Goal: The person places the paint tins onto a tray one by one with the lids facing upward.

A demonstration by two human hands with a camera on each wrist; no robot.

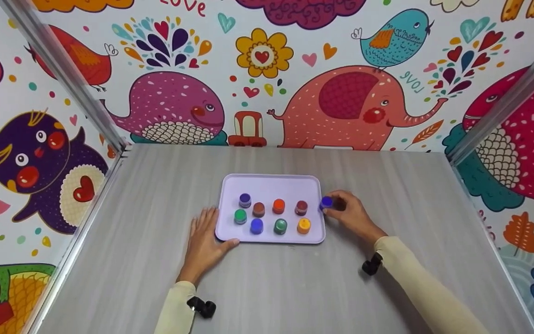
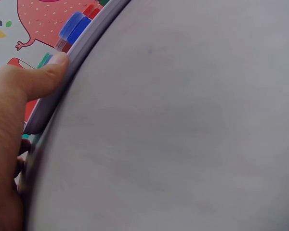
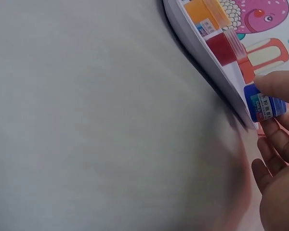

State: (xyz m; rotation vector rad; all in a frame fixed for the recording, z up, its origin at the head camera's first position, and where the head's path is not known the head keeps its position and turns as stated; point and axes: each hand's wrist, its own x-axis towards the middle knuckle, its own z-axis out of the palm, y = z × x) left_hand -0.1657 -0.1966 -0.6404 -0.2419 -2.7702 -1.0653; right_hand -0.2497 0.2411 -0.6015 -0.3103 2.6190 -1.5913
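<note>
Grey table [image 1: 295, 287] lay nearest; my left hand [image 1: 206, 243] rested flat on it, thumb pressing the tray [image 1: 271, 185] at its near corner. Further out, my right hand [image 1: 350, 214] pinched a blue jar [image 1: 326, 202] at the tray's right edge, fingertips round its sides. It seemed light, hard and slick, best held low under the cap. Eight jars stood beyond.
</note>
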